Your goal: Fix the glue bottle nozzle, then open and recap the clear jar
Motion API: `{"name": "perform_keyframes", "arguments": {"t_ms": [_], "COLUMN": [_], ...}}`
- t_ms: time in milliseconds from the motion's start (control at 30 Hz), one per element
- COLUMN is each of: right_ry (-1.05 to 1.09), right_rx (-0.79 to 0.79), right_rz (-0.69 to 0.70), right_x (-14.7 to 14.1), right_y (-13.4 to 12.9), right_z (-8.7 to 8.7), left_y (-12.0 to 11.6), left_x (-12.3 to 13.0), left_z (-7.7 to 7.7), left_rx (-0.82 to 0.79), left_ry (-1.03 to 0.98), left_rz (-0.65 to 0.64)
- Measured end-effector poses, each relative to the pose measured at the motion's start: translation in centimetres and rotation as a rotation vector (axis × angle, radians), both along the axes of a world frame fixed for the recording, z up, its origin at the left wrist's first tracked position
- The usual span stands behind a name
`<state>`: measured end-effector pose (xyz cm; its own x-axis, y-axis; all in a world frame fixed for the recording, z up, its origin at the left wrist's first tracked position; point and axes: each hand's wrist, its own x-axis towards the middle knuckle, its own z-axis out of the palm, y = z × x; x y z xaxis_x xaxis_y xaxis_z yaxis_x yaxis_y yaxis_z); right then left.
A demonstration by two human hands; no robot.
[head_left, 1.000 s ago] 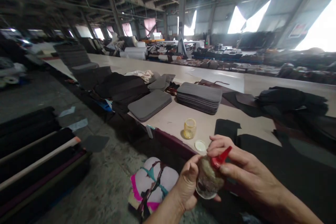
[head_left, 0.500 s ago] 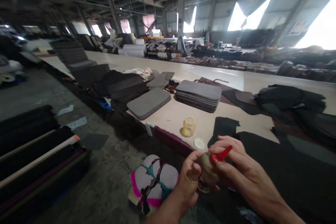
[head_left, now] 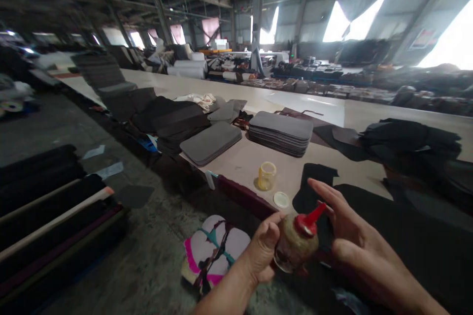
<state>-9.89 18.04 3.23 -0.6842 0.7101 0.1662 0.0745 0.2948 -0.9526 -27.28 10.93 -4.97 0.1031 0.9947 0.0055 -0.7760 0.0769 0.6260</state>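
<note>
My left hand (head_left: 264,246) is wrapped round a squat glue bottle (head_left: 295,243) with a smeared, yellowish body. Its red nozzle cap (head_left: 308,220) tilts up to the right. To the right of the cap, my right hand (head_left: 353,234) holds nothing, its fingers and thumb spread apart. Past the hands, near the table edge, stands a yellowish see-through jar (head_left: 267,176) without a lid. A pale round lid (head_left: 281,200) lies flat on the table just in front of it.
On the long table (head_left: 244,162) are a tall stack of grey rounded panels (head_left: 280,133) and a lower stack (head_left: 211,142). Dark fabric pieces (head_left: 391,216) cover its right side. A padded stool (head_left: 218,246) and fabric rolls (head_left: 55,221) occupy the floor at left.
My right hand has let go of the red cap and moved off to the right, its fingers opening. The bottle stays in my left hand, now more fully visible.
</note>
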Motion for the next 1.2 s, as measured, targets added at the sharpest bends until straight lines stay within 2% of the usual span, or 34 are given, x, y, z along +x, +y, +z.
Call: {"name": "perform_keyframes", "arguments": {"t_ms": [100, 200, 400, 633, 1000, 1200], "right_ry": [-0.056, -0.116, -0.121, -0.155, -0.168, -0.145], "right_rx": [-0.033, 0.076, 0.223, 0.313, 0.602, 0.636], "right_rz": [0.17, 0.24, 0.122, -0.033, -0.093, -0.089], "right_x": [0.5, 0.6, 1.0, 1.4, 1.3, 0.3], "right_y": [0.7, 1.0, 0.6, -0.3, -0.7, -0.8], "right_z": [0.4, 0.7, -0.2, -1.5, -2.2, -2.5], "left_y": [-0.2, -0.3, -0.3, -0.1, 0.2, 0.2], "left_x": [0.0, 0.2, 0.6, 1.2, 1.2, 0.4], "left_z": [0.2, -0.3, -1.3, -1.4, -2.2, -2.8], "left_rx": [-0.004, -0.004, -0.037, -0.098, -0.117, -0.112], "left_ry": [-0.022, -0.012, 0.051, 0.099, 0.126, 0.131], "left_rz": [-0.029, -0.068, -0.048, 0.002, -0.012, -0.033]}}
